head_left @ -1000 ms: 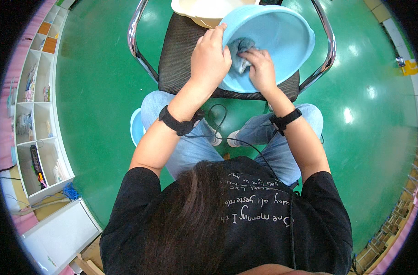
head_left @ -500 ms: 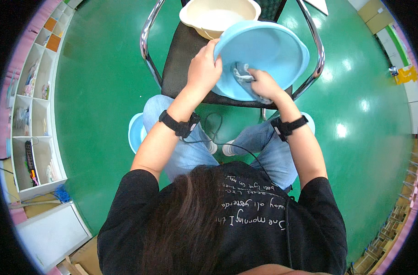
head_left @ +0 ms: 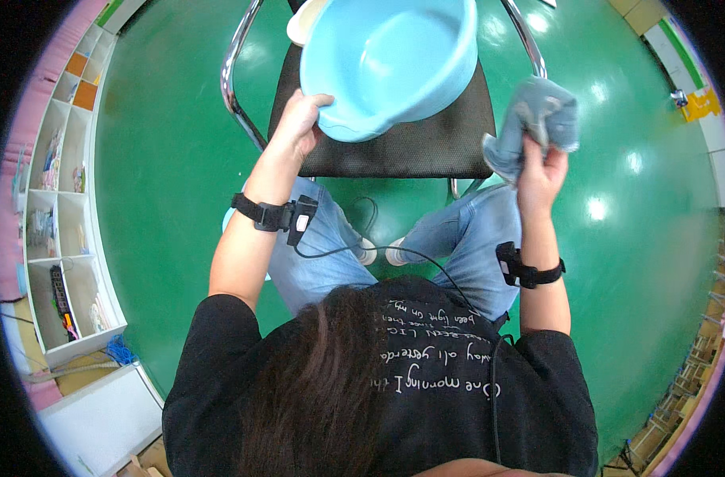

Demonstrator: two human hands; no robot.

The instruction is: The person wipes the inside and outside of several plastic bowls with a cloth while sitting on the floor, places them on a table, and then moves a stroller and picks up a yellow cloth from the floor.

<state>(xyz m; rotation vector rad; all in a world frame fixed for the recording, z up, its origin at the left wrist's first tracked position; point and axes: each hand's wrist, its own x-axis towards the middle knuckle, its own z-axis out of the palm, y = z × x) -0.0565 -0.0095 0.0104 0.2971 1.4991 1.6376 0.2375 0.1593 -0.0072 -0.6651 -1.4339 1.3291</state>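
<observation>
My left hand [head_left: 300, 122] grips the left rim of a light blue plastic basin [head_left: 390, 56], thumb over the edge. The basin is tilted above the seat of a black chair [head_left: 410, 151], its inside facing up. Out to the right of the chair seat, my right hand [head_left: 543, 171] pinches a crumpled grey-blue cloth [head_left: 541, 115], held up and apart from the basin. A cream basin [head_left: 303, 22] shows only in part behind the blue one.
The chair's chrome armrests [head_left: 233, 71] rise on both sides. White shelving [head_left: 64, 215] lines the left, with a white board [head_left: 100, 413] below it. A black cable [head_left: 362, 253] runs between my wristbands. Below my left forearm, another blue basin [head_left: 227, 221] is mostly hidden by my leg.
My right hand has drawn the cloth out of the basin and off to the right. The blue basin has shifted left and turned, with my left hand still on its rim.
</observation>
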